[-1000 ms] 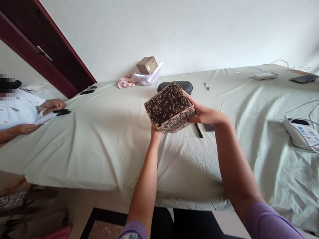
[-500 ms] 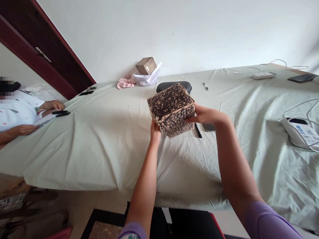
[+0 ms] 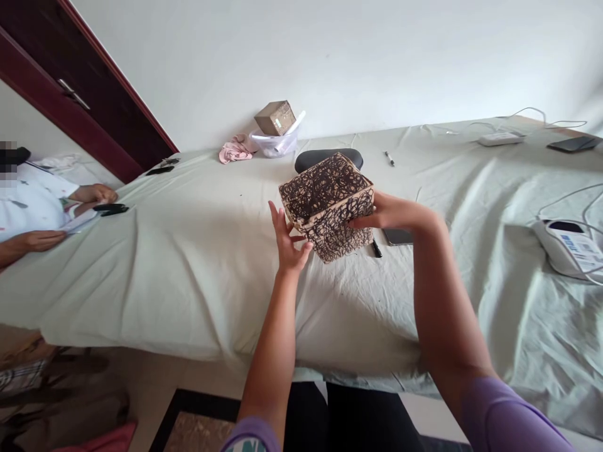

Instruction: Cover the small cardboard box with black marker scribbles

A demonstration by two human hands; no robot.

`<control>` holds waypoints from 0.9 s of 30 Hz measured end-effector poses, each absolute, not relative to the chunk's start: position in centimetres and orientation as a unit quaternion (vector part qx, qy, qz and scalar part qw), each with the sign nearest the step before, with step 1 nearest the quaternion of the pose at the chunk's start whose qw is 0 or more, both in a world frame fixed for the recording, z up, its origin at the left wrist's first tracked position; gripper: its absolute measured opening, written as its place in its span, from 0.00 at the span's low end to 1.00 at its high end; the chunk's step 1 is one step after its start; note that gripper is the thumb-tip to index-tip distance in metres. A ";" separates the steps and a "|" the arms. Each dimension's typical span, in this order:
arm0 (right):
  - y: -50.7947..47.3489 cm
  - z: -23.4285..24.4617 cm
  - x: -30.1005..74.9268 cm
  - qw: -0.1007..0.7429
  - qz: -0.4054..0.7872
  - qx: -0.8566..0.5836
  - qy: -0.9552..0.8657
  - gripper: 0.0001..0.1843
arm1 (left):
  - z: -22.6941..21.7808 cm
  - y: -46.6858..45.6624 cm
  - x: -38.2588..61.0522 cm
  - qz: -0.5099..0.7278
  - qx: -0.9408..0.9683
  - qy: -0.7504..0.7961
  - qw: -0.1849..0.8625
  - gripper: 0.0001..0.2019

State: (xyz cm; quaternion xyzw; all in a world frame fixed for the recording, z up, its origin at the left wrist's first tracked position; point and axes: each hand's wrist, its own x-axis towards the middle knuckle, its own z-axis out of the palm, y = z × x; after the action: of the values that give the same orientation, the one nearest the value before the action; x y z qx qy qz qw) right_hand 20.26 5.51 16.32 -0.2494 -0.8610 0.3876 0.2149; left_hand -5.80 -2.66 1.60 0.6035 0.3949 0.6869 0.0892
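Cardboard box with black scribbles (image 3: 326,207): I see it tilted in the air, above a pale green cloth sheet (image 3: 188,289), not resting on it. I judge it light and stiff, but its corners may dent. Flat sides give little grip, so I think the best hold is under the lower edge.

Right hand (image 3: 389,213): it holds the box at the right side, and most of the fingers are hidden behind. The forearm reaches forward from a purple sleeve (image 3: 509,420).

Left hand (image 3: 287,242): wide open, fingers spread upward, just beside the lower left corner of the box. I cannot tell if it presses the box or only touches it.

Around the box: a black marker (image 3: 376,248) lies just below it, a black smartphone (image 3: 398,236) to its right, and a black padded cushion (image 3: 328,160) behind it. A seated person (image 3: 32,207) is well to its left.
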 end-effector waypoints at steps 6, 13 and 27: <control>3.9 17.5 20.3 0.203 0.421 -0.338 -0.817 0.51 | 0.9 -1.9 -6.1 0.678 0.593 0.420 0.110 0.61; 3.8 17.5 20.3 0.209 0.472 -0.284 -0.808 0.68 | 1.7 -2.1 -4.9 0.708 0.569 0.397 0.129 0.57; 4.6 16.1 19.5 0.196 0.352 -0.268 -0.875 0.77 | 3.6 -2.9 -5.0 0.785 0.519 0.324 0.095 0.26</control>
State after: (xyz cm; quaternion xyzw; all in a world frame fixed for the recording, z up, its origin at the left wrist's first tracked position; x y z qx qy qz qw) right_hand 19.53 4.57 16.10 -0.2678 -0.8752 0.3518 0.1963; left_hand -4.96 -2.94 3.57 0.5190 0.3243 0.7852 0.0947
